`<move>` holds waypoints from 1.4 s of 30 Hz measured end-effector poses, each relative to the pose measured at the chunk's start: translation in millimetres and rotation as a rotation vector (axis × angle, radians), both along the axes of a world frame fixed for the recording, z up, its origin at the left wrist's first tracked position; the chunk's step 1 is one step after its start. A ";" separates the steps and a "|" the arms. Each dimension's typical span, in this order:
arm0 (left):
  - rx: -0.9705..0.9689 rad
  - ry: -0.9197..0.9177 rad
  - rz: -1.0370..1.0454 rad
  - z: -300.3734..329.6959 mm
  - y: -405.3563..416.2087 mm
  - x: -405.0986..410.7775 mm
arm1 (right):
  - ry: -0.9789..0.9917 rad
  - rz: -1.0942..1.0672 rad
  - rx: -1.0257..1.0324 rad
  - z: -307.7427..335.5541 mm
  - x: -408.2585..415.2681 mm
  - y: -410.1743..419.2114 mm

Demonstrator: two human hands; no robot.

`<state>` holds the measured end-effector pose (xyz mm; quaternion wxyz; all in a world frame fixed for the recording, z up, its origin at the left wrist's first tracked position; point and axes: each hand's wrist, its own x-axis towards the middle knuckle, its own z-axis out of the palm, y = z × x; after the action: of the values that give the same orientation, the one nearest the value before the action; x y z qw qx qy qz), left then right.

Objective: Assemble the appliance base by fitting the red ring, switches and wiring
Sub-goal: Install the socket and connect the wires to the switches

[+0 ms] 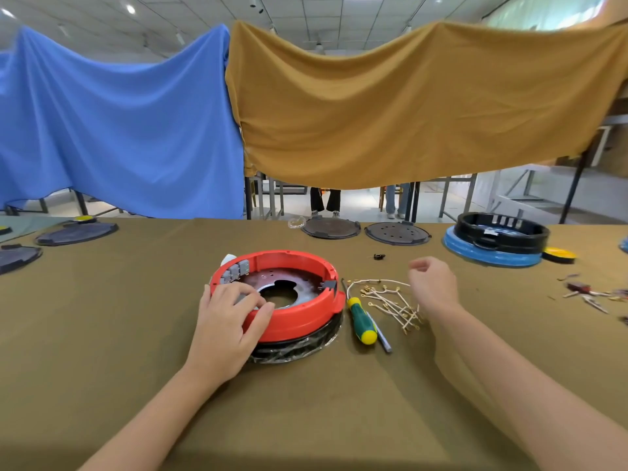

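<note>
Red ring [299, 317] sits on a black, film-wrapped base [299, 345] in the middle of the olive-covered table [306, 419], with a dark metal plate [282, 287] lying inside it and a row of grey switches [234, 271] seated along its far-left inner wall. It looks like a stiff moulded plastic part, probably light and smooth, so it should take a firm hold on the outer wall or rim without bending; the shiny film on the base beneath may let the stack slide if pushed sideways. The left hand [227, 331] rests over the ring's near-left rim, fingers curled across the edge toward the plate and thumb against the outside wall, steadying it rather than lifting it. The right hand [433, 283] hovers well to the right of the ring, fingers loosely curled and holding nothing, just above the far end of a bundle of pale wires [387, 300] with brass terminals. Those wires look thin, limp and prone to tangling, best picked up singly by a lead near its terminal. A green-and-yellow screwdriver [360, 321] lies between the ring and the wires, just beside the ring's right edge.
</note>
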<state>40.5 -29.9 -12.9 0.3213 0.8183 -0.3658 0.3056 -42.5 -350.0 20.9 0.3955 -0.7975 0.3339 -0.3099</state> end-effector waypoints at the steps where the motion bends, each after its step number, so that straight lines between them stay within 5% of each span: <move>1: 0.008 -0.005 0.009 -0.2 -1.3 -1.4 | 0.058 -0.013 -0.052 -6.4 -1.7 -3.9; 6: 0.154 -0.080 -0.024 26.7 -30.5 -9.6 | 0.218 -0.008 -0.320 -23.6 11.1 -8.1; 13: 0.511 0.351 -0.136 61.1 -125.0 5.7 | 0.309 0.108 -0.422 -14.3 48.1 -16.8; 19: 0.704 0.418 -0.103 48.3 -156.3 22.5 | 0.460 0.266 -0.485 -32.0 50.6 -32.4; 28: 0.484 0.483 -0.191 47.5 -153.2 26.0 | -0.257 0.163 -0.235 -2.9 40.9 -37.7; 32: 0.123 0.677 -0.354 55.0 -146.5 23.1 | -0.348 0.266 -0.324 -1.2 33.1 -23.5; 38: -0.222 0.754 -0.524 64.5 -140.3 13.9 | -0.389 0.217 -0.736 1.9 30.9 -5.8; 42: -0.372 0.867 -0.564 67.6 -138.0 15.0 | -0.429 0.170 -0.741 2.2 27.4 -8.6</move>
<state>55.4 -168.0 54.7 0.6512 0.6688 -0.3450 -0.0982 -15.2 -358.6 23.1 0.1669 -0.8279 0.0436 -0.5338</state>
